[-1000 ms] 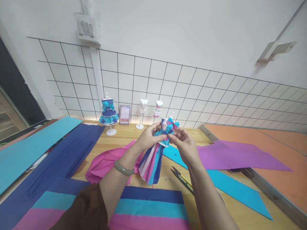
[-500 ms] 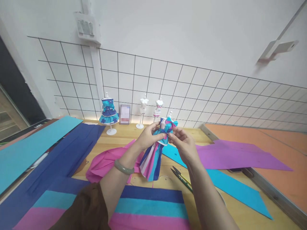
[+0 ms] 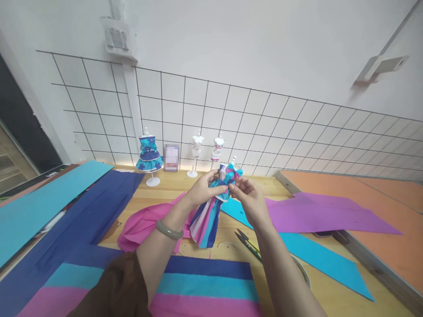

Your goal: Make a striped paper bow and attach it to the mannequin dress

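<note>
The left hand [image 3: 202, 188] grips a small dress [image 3: 211, 211] at the waist, its thumb across the front and its fingers around the side; a bracelet [image 3: 169, 230] circles that wrist. The right hand [image 3: 247, 196] pinches the waist trim between thumb and forefinger from the other side. The dress is on a small mannequin [image 3: 234, 160], with a bow [image 3: 234, 171] at the bust, held tilted above the counter [image 3: 158, 193]; whether the hem touches it, I cannot tell.

Over the last second, the dress and right hand have moved slightly left, and the hem now sits a little higher in view. Both hands remain at the waist, so this looks like a small adjustment there rather than a new hold.

Just beneath lies crumpled pink cloth [image 3: 142, 229], with snips [image 3: 246, 241] near the right forearm. A striped sheet [image 3: 205, 286] lies closer to the person, dark blue cloth [image 3: 82, 220] to the left, and purple cloth [image 3: 330, 213] and a light blue strip [image 3: 327, 264] to the right. Farther back stand a blue dress [image 3: 148, 154] on its stand and two white forms [image 3: 197, 145].
</note>
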`<control>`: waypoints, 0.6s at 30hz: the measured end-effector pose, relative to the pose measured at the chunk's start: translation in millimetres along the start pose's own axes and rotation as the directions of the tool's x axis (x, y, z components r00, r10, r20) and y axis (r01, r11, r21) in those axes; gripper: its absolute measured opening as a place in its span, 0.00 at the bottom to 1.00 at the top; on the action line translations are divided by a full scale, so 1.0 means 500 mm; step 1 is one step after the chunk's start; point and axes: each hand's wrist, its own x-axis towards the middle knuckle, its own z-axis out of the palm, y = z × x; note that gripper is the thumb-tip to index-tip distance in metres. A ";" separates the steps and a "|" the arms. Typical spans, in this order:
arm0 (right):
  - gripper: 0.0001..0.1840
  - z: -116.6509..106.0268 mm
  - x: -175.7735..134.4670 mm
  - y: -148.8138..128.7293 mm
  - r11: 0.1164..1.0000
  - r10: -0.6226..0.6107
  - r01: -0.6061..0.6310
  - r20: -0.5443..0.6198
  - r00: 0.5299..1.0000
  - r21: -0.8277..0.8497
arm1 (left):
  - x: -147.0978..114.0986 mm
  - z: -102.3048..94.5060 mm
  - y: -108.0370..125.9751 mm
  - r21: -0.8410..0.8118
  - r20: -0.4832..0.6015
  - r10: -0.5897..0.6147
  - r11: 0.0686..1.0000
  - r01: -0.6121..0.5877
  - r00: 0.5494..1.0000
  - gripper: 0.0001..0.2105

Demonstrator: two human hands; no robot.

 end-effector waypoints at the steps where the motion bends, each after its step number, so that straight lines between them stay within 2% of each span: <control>1: 0.14 0.001 0.001 0.002 1.000 0.002 -0.002 0.000 1.000 -0.003 | 0.000 -0.001 -0.003 0.008 -0.005 -0.003 1.000 0.003 1.000 0.24; 10: 0.15 -0.002 0.000 0.006 1.000 -0.013 0.013 -0.001 1.000 -0.021 | 0.005 -0.007 -0.020 -0.013 -0.045 0.020 1.000 -0.020 0.999 0.25; 15: 0.16 -0.008 -0.001 0.007 0.998 0.055 -0.055 0.024 0.998 0.017 | 0.005 -0.013 -0.026 -0.013 -0.081 0.030 0.999 -0.031 0.996 0.25; 18: 0.15 -0.010 0.000 0.009 0.997 0.073 -0.073 -0.016 0.997 0.019 | 0.006 -0.015 -0.030 -0.015 -0.096 0.018 1.000 -0.019 0.995 0.25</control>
